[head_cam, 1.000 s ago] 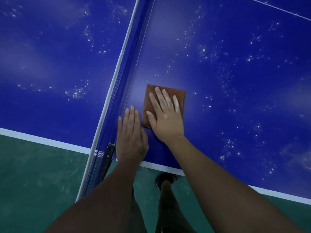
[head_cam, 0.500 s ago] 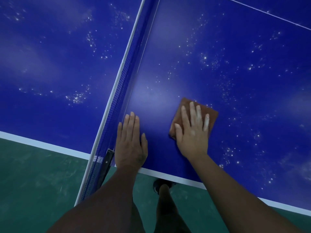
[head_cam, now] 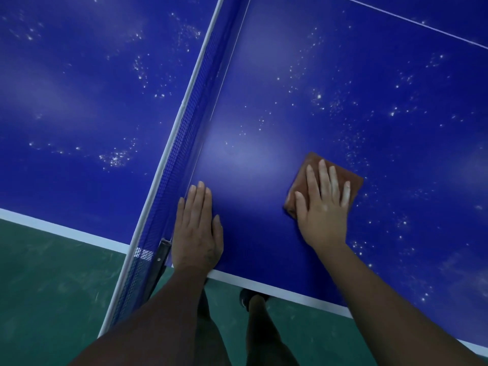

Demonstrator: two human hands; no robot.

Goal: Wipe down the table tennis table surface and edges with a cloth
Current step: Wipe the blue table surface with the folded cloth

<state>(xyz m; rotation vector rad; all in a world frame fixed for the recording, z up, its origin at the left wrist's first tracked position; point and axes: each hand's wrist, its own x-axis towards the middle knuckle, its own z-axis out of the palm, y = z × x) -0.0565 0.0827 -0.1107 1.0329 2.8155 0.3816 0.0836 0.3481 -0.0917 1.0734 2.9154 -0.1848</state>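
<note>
- Broadly, the table tennis table (head_cam: 264,114) is seen from above at its near side. With both halves speckled, the surface wipe is judged to be at an early stage and the edges not yet reached.
- The net (head_cam: 190,122) is seen running away from the near edge, between the two halves.
- The left hand (head_cam: 196,228) is laid flat on the table just beside the net, fingers straight and together, nothing held. It is judged to serve as a brace.
- The right hand (head_cam: 323,207) is pressed flat on the cloth, fingers spread, nothing gripped.
- The cloth (head_cam: 352,177), brown and folded square, is found on the right half, well apart from the net.
- The pale specks (head_cam: 396,109) to the right and farther in are judged the next target. A steady push with even pressure is called for, so that the cloth is not bunched.
</note>
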